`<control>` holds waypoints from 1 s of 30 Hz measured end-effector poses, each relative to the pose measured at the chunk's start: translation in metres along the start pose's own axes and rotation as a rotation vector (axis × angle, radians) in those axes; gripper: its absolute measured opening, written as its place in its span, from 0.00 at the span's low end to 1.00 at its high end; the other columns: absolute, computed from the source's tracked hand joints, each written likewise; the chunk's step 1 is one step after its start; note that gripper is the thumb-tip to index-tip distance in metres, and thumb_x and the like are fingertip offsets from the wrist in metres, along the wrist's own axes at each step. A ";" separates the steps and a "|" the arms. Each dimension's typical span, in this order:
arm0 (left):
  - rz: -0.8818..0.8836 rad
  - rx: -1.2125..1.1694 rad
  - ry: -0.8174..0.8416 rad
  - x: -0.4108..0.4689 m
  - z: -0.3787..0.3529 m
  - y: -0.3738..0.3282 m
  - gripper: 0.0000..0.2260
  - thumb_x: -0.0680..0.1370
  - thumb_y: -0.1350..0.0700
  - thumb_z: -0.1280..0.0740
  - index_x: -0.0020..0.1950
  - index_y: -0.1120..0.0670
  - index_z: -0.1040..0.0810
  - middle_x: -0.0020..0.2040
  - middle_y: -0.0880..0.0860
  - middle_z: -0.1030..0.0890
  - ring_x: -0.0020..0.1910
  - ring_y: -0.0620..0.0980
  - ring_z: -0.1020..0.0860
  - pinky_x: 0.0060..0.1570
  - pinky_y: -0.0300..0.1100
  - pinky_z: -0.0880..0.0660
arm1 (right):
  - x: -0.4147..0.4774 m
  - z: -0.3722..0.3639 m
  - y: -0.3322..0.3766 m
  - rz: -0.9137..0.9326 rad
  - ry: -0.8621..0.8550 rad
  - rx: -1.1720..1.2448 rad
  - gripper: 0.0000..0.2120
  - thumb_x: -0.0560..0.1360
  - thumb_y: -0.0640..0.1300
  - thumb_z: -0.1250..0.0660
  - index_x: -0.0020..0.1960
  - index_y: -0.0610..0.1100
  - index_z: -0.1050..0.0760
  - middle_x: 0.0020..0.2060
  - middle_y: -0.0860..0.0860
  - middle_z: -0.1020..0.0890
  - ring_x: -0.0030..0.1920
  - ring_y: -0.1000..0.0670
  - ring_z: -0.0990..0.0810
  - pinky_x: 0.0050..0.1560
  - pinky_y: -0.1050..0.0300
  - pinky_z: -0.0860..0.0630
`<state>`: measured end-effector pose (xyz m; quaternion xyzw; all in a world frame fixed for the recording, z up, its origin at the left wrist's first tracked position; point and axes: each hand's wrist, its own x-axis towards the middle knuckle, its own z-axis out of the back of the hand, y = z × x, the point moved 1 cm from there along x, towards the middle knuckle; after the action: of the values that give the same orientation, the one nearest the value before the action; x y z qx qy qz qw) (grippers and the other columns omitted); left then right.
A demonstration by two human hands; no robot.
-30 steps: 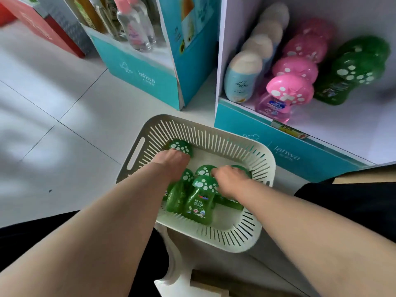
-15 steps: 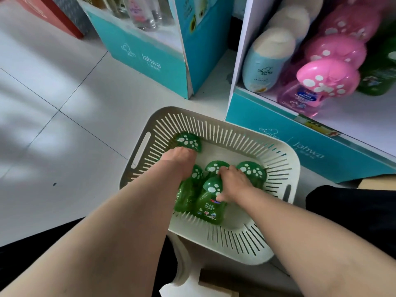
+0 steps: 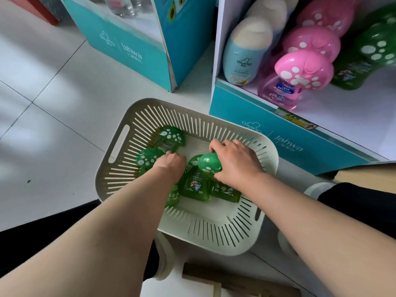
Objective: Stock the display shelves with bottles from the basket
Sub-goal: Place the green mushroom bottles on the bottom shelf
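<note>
Right hand (image 3: 235, 162) is curled over the spotted mushroom cap of a green bottle (image 3: 209, 165), grasping it from above; that bottle is inside the basket (image 3: 214, 229), towards its far right side, its cap showing at the left of the palm; left hand (image 3: 171, 166) is knuckles-up just beside it, fingers bent down out of sight among the bottles, so whether it clasps one cannot be told; between the two hands lies a middle bottle (image 3: 195, 186), label up, touching the held one; two spare bottles lie further left, one cap (image 3: 147, 158) against the left wrist and one (image 3: 172, 136) in the far left corner; the left forearm covers part of another green body at the near side; the basket is cream, slotted all round, with a handle slot (image 3: 119, 143) in its left wall; a white plastic piece (image 3: 164, 262) shows under its near edge; just beside the basket's far right corner rises the teal lip (image 3: 278, 136) of the display shelf, standing between basket and shelf floor, with a price tag (image 3: 295, 120) on it; on that shelf stand rows of cream-capped blue bottles (image 3: 246, 58), pink mushroom bottles (image 3: 302, 70) and green mushroom bottles (image 3: 375, 50), with bare white shelf in front of the green row; to the left, apart, a second teal stand (image 3: 128, 52) holds clear bottles (image 3: 124, 7); white floor tiles (image 3: 53, 103) spread around; black clothing (image 3: 353, 207) lies at the right
</note>
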<state>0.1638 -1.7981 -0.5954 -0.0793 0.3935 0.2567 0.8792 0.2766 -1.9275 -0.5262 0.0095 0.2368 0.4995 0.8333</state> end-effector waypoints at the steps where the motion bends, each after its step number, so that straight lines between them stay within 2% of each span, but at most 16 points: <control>1: -0.011 0.063 0.015 0.002 -0.001 -0.003 0.14 0.80 0.59 0.38 0.66 0.55 0.29 0.61 0.55 0.24 0.63 0.55 0.29 0.58 0.48 0.28 | 0.000 -0.002 -0.002 -0.009 -0.002 -0.006 0.24 0.68 0.49 0.25 0.56 0.51 0.36 0.50 0.50 0.24 0.51 0.48 0.27 0.47 0.53 0.27; 4: 0.000 0.192 0.046 0.009 -0.004 -0.008 0.15 0.79 0.56 0.37 0.66 0.55 0.29 0.63 0.55 0.25 0.66 0.57 0.34 0.59 0.49 0.29 | 0.000 -0.010 -0.009 -0.023 0.019 -0.009 0.24 0.69 0.49 0.25 0.59 0.51 0.36 0.52 0.50 0.24 0.53 0.47 0.27 0.48 0.53 0.27; 8: 0.019 0.217 -0.030 0.006 -0.006 -0.006 0.17 0.79 0.52 0.37 0.67 0.56 0.30 0.62 0.54 0.25 0.64 0.54 0.34 0.59 0.47 0.31 | -0.002 -0.017 -0.017 -0.023 0.041 -0.025 0.25 0.70 0.50 0.27 0.60 0.50 0.36 0.55 0.49 0.24 0.55 0.47 0.27 0.49 0.52 0.27; 12: 0.070 0.133 -0.098 -0.005 0.005 -0.012 0.25 0.74 0.55 0.31 0.69 0.57 0.33 0.61 0.56 0.28 0.61 0.54 0.32 0.60 0.47 0.29 | -0.001 -0.016 -0.017 -0.016 0.041 -0.041 0.26 0.70 0.50 0.26 0.61 0.50 0.36 0.55 0.49 0.24 0.55 0.47 0.27 0.49 0.52 0.27; 18: -0.025 0.278 -0.134 -0.038 0.027 -0.010 0.21 0.79 0.57 0.36 0.70 0.57 0.34 0.62 0.57 0.28 0.60 0.55 0.29 0.57 0.44 0.27 | -0.018 0.001 -0.013 -0.010 0.027 -0.041 0.25 0.68 0.48 0.25 0.60 0.52 0.34 0.53 0.50 0.24 0.55 0.48 0.27 0.47 0.54 0.30; 22: -0.031 0.214 -0.237 -0.067 0.053 0.003 0.25 0.76 0.52 0.32 0.70 0.57 0.35 0.56 0.54 0.24 0.56 0.51 0.25 0.58 0.43 0.27 | -0.034 0.033 -0.010 0.002 -0.033 -0.050 0.25 0.67 0.50 0.25 0.59 0.52 0.34 0.53 0.50 0.24 0.55 0.47 0.27 0.47 0.53 0.31; 24: -0.019 0.140 -0.283 -0.082 0.071 0.007 0.27 0.74 0.50 0.29 0.68 0.56 0.35 0.51 0.52 0.24 0.49 0.49 0.24 0.49 0.42 0.24 | -0.045 0.054 -0.007 0.003 -0.081 -0.067 0.25 0.66 0.51 0.25 0.58 0.52 0.34 0.52 0.51 0.23 0.54 0.47 0.26 0.47 0.53 0.31; 26: -0.005 0.039 -0.355 -0.099 0.089 0.008 0.28 0.71 0.47 0.26 0.65 0.55 0.33 0.47 0.52 0.25 0.43 0.49 0.25 0.39 0.40 0.26 | -0.059 0.078 -0.005 -0.003 -0.135 -0.092 0.25 0.66 0.52 0.25 0.58 0.52 0.33 0.51 0.51 0.23 0.54 0.46 0.25 0.46 0.52 0.29; 30: -0.053 0.009 -0.519 -0.137 0.122 -0.005 0.28 0.68 0.47 0.26 0.62 0.55 0.32 0.50 0.54 0.24 0.43 0.52 0.25 0.38 0.44 0.27 | -0.102 0.126 -0.011 -0.019 -0.284 -0.166 0.25 0.64 0.55 0.27 0.57 0.53 0.32 0.51 0.51 0.21 0.53 0.46 0.23 0.45 0.54 0.31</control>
<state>0.1692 -1.8137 -0.4121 -0.0172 0.1539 0.2434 0.9575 0.2966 -1.9907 -0.3775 0.0091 0.0746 0.5029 0.8611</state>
